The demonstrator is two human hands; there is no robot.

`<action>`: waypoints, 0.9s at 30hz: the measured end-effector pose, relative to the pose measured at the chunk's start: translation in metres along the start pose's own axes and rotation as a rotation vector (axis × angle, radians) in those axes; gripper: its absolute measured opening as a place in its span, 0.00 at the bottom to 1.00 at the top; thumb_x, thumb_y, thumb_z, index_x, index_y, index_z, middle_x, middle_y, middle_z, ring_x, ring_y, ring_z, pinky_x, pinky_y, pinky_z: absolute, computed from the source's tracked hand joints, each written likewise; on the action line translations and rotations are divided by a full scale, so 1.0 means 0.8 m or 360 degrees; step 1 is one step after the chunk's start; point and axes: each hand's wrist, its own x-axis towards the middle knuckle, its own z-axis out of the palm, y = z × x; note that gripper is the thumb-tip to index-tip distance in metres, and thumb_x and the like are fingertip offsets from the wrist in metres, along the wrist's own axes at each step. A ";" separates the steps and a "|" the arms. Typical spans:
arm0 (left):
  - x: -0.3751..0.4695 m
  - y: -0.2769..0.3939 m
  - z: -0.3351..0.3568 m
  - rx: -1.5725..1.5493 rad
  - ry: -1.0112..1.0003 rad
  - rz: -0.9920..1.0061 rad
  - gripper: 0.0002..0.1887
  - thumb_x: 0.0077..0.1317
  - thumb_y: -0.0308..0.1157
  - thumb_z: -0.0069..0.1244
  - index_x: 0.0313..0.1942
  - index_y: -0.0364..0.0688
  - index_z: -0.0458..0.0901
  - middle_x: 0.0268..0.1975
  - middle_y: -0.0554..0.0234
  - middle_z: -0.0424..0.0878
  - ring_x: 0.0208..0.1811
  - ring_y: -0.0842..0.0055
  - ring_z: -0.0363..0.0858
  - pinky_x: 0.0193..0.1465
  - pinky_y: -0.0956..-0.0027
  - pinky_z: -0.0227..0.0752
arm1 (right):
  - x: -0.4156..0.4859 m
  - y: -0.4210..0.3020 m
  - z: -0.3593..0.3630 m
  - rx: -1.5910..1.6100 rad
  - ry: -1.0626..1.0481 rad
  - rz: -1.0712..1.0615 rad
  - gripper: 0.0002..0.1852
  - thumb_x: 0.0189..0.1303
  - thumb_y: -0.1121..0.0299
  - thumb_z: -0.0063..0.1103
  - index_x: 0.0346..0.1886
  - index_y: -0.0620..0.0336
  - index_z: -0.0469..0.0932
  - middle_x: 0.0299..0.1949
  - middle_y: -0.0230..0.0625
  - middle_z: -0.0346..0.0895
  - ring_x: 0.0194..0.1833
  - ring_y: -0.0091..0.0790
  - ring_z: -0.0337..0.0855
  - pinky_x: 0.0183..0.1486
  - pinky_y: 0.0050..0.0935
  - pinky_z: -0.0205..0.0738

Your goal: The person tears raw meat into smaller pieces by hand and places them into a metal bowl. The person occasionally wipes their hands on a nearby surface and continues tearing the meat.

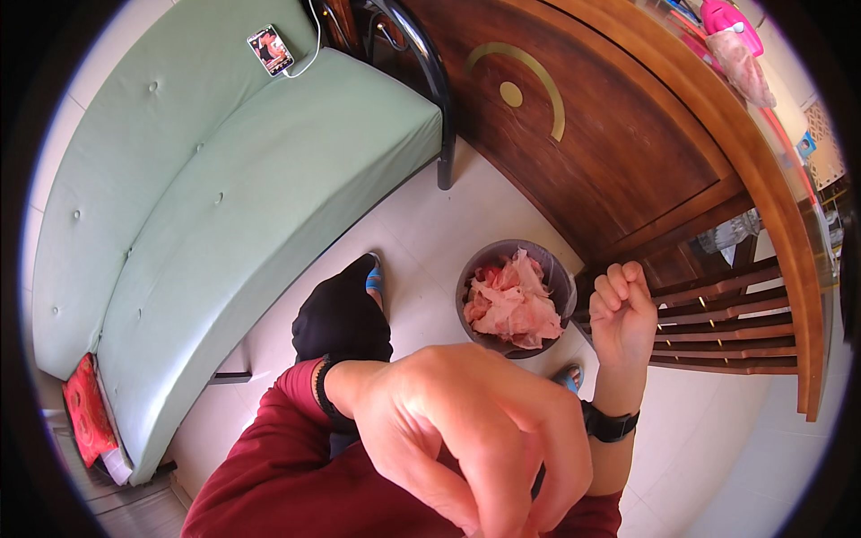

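Observation:
Close to the camera, my left hand (471, 424) reaches across my chest, its fingers curled downward; the fingertips are cut off by the bottom edge, so what they may hold is hidden. My right hand (622, 309) is raised at the right with its palm up and fingers bent in; no object shows in it. It is beside a round dark bin (464, 282) on the floor, lined with a plastic bag. Crumpled pink tissue-like pieces (514, 302) fill the bin. A black watch (609, 425) sits on my right wrist, and a dark band is around my left.
A pale green padded sofa (269, 161) curves along the left, with a phone (270, 50) on a white cable and a red cushion (87, 410). On the right stands a wooden desk-like piece (760, 155) with slats. A pink object (732, 23) lies on its top.

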 end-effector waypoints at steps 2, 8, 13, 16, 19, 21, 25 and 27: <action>0.001 0.003 -0.002 0.0089 0.0014 0.0003 0.04 0.64 0.21 0.57 0.39 0.33 0.84 0.43 0.48 0.82 0.39 0.62 0.82 0.42 0.65 0.82 | 0.000 0.000 -0.001 -0.0042 0.0024 -0.0006 0.05 0.70 0.76 0.43 0.37 0.56 0.70 0.28 0.28 0.62 0.27 0.23 0.59 0.28 0.20 0.58; -0.002 0.004 -0.001 0.0191 0.0069 0.0010 0.03 0.65 0.23 0.56 0.37 0.35 0.85 0.40 0.49 0.84 0.37 0.63 0.82 0.42 0.66 0.80 | 0.000 0.000 -0.003 -0.0008 0.0010 0.0000 0.04 0.69 0.76 0.43 0.38 0.56 0.69 0.28 0.28 0.62 0.27 0.23 0.59 0.28 0.20 0.58; -0.005 0.003 0.002 0.0190 0.0106 0.0016 0.03 0.66 0.23 0.55 0.37 0.34 0.86 0.39 0.48 0.85 0.38 0.64 0.82 0.40 0.67 0.79 | 0.000 0.000 -0.002 -0.0005 0.0007 0.0003 0.04 0.68 0.77 0.44 0.38 0.56 0.69 0.28 0.28 0.62 0.27 0.24 0.60 0.28 0.20 0.58; -0.002 -0.001 0.006 0.0184 0.0153 0.0038 0.03 0.66 0.23 0.55 0.36 0.34 0.85 0.39 0.47 0.85 0.37 0.64 0.82 0.38 0.68 0.79 | 0.000 0.001 0.001 -0.0003 -0.0004 -0.0001 0.04 0.68 0.78 0.43 0.38 0.57 0.69 0.28 0.28 0.61 0.27 0.23 0.60 0.28 0.20 0.59; 0.002 -0.011 0.009 0.0078 0.0237 0.0209 0.05 0.63 0.25 0.60 0.37 0.32 0.84 0.37 0.47 0.84 0.36 0.64 0.83 0.37 0.67 0.79 | -0.001 0.001 0.003 0.0025 0.0018 0.0000 0.06 0.68 0.80 0.40 0.38 0.58 0.67 0.28 0.28 0.60 0.27 0.22 0.60 0.27 0.19 0.59; -0.002 -0.005 0.003 0.0136 0.0172 0.0112 0.03 0.65 0.24 0.58 0.37 0.33 0.85 0.38 0.48 0.84 0.37 0.64 0.83 0.37 0.67 0.79 | -0.001 0.001 0.004 0.0056 0.0015 0.0006 0.06 0.68 0.80 0.40 0.38 0.58 0.67 0.28 0.28 0.59 0.27 0.22 0.60 0.27 0.19 0.59; -0.008 0.001 -0.004 0.0174 0.0093 0.0010 0.03 0.66 0.24 0.56 0.36 0.33 0.85 0.39 0.47 0.85 0.37 0.62 0.82 0.38 0.67 0.79 | -0.001 0.000 0.002 0.0020 0.0010 0.0012 0.05 0.68 0.79 0.42 0.38 0.58 0.68 0.28 0.29 0.60 0.27 0.23 0.60 0.27 0.19 0.59; -0.005 -0.001 -0.006 0.0118 0.0081 0.0007 0.04 0.67 0.24 0.56 0.38 0.32 0.84 0.40 0.47 0.85 0.37 0.61 0.82 0.37 0.65 0.79 | 0.000 0.000 0.001 0.0040 -0.0017 0.0025 0.04 0.67 0.78 0.43 0.37 0.57 0.69 0.28 0.29 0.62 0.27 0.24 0.60 0.28 0.20 0.59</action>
